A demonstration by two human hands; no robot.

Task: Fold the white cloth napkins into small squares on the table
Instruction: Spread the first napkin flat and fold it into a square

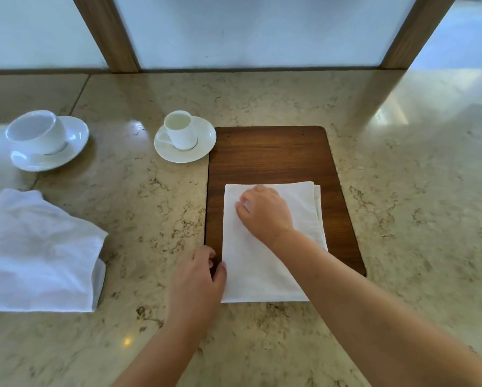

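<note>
The napkin in work lies as a long rectangle on the wooden board, which sits on the marble table near the middle. Its near end hangs a little over the near edge of the board onto the table. At its far right corner several layers show, so it seems to be folded more than once already.

The right hand rests on the far half of the napkin with the fingers bent down onto the cloth; it seems to press or smooth, not to hold. The left hand is at the left edge of the napkin near the near corner, and its thumb and fingers seem to pinch this edge.

The step in hand is probably flattening the rectangle before the last fold. The next move would need one short end brought over the other, with edges matched, to give a small square.

A second napkin, loosely folded and wrinkled, waits at the left edge of the table. Two cups on saucers stand at the far left.
</note>
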